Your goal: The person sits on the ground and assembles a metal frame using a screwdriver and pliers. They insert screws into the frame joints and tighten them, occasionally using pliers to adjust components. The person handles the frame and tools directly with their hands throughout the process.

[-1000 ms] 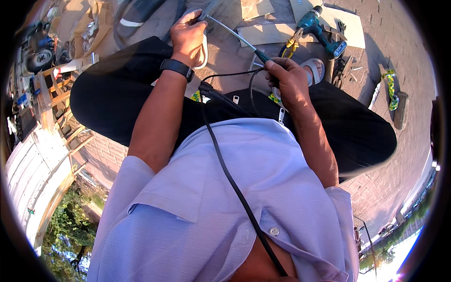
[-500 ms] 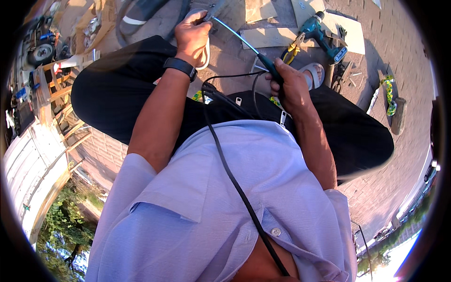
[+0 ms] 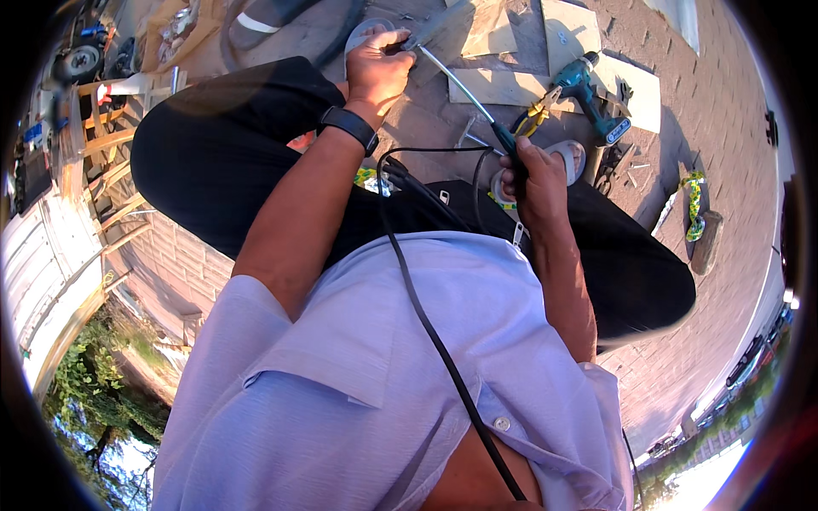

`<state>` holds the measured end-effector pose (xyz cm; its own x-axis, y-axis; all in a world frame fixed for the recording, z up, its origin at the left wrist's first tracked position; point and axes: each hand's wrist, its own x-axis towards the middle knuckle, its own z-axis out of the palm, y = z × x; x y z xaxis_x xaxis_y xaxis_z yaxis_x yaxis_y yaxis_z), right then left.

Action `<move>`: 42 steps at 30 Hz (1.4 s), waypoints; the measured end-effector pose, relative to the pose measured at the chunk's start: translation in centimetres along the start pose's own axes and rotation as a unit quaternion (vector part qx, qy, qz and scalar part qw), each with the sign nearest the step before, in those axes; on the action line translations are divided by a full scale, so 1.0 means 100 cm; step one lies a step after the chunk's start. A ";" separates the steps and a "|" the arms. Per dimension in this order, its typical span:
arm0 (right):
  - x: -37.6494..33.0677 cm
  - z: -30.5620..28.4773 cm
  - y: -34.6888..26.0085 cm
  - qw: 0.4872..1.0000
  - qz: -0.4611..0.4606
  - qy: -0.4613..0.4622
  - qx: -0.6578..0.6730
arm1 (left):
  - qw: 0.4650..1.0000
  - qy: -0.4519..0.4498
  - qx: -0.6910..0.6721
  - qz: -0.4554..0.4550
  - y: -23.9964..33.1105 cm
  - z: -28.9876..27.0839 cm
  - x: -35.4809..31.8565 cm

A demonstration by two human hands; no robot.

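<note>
My right hand (image 3: 540, 183) is wrapped round the dark green handle of a screwdriver (image 3: 464, 92), its long metal shaft slanting up and left. The tip ends just beside my left hand (image 3: 377, 72). The fingers of my left hand are closed on something small and dark, too hidden to name, at the near end of a greyish flat piece (image 3: 443, 38). Right of the screwdriver lie yellow-and-black pliers (image 3: 537, 115) and a teal cordless drill (image 3: 584, 92). A small metal hammer-like tool (image 3: 467, 133) rests on the ground below the shaft.
Cardboard pieces (image 3: 498, 88) lie on the brick paving. At the right are a green-yellow patterned strap (image 3: 694, 200) and a wooden block (image 3: 706, 243). A black cable (image 3: 409, 289) hangs across my shirt. A wooden frame (image 3: 106, 162) stands at far left.
The view has shifted a little. Both hands appear slightly lower and to the right, with the screwdriver still held and its tip still near my left fingers. The greyish flat piece shows more.
</note>
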<state>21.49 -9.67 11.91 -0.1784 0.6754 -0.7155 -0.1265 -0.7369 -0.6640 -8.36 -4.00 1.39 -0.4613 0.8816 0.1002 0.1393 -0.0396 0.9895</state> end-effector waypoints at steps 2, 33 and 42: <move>0.002 -0.002 0.005 1.000 0.007 -0.005 0.017 | 1.000 -0.001 0.017 0.001 0.007 0.001 -0.001; -0.006 -0.003 0.007 0.991 0.009 0.001 0.137 | 0.995 -0.011 0.084 -0.055 0.051 0.006 -0.018; -0.001 -0.022 0.015 0.996 0.006 -0.034 0.076 | 0.992 -0.010 0.118 -0.045 0.050 0.006 -0.016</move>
<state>23.49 -10.73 10.51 -0.2452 0.6663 -0.7042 -0.2701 -0.7446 -0.6104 -6.40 -5.33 6.07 -0.4636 0.8860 0.0080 0.3006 0.1488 0.9421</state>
